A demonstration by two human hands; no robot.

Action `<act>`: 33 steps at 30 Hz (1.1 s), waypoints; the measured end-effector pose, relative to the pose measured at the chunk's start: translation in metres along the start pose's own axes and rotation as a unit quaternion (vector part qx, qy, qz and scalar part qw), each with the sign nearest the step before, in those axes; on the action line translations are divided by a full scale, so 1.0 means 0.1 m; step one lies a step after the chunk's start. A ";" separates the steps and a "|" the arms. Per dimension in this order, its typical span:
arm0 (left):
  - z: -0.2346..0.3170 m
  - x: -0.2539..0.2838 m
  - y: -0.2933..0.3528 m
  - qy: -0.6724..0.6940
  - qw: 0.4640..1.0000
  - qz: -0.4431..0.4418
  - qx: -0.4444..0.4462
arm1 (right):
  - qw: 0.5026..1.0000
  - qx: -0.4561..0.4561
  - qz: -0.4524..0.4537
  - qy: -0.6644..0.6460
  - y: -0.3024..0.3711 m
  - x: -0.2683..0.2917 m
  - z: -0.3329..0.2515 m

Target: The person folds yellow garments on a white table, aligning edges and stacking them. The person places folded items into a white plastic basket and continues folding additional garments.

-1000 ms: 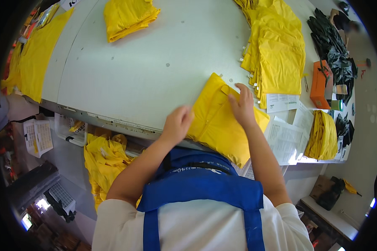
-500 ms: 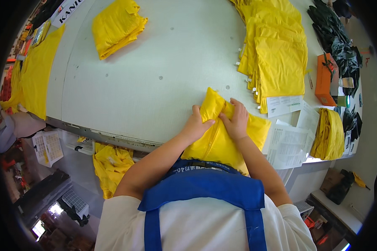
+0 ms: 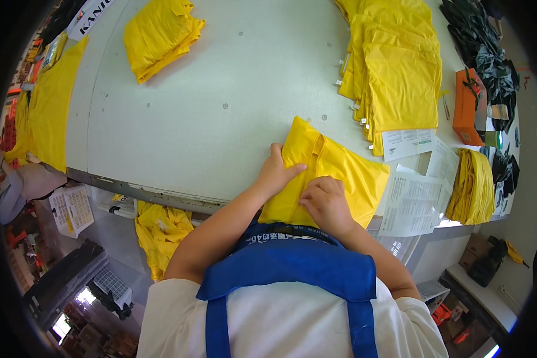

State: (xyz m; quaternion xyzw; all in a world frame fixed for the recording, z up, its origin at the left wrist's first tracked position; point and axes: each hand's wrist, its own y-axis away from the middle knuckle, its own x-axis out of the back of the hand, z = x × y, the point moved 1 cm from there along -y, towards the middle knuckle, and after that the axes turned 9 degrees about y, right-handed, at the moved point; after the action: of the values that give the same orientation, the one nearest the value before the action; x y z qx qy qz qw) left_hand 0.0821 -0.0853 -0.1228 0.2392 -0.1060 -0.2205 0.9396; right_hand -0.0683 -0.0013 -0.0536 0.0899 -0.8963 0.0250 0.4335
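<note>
A yellow fabric pouch (image 3: 355, 173), flat with a seam or opening down its middle, lies at the table's near edge against my apron. My left hand (image 3: 275, 174) grips its left side, thumb on top and fingers at the edge or underneath. Over the middle of the pouch, my right hand (image 3: 327, 204) is closed, its fingertips pinched together near the seam. Whatever sits between those fingertips, if anything, is too small to make out.
Stacked yellow folded pieces (image 3: 403, 83) with white tags lie at the right, printed sheets (image 3: 409, 203) below them. Farther right are an orange box (image 3: 466, 107) and a yellow folded bundle (image 3: 471, 185). A yellow folded bag (image 3: 161, 39) rests far left. Yellow cloth (image 3: 158, 238) hangs below the table edge.
My right hand has come off the far right part of the seam, moved nearer to me and curled its fingers. The pouch looks flatter and more spread. My left hand keeps its grip.
</note>
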 end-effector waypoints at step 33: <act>1.38 -1.51 1.58 -0.007 0.595 -0.773 -0.220 | 0.662 -0.450 0.544 -0.250 2.61 1.05 -1.03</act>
State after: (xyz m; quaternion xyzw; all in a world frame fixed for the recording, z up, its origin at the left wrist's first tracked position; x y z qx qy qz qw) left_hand -0.0352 0.0537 0.0602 0.0158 0.1637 -0.8826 0.4405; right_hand -0.1003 0.2536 0.1018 -0.6169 -0.7623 -0.1738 0.0897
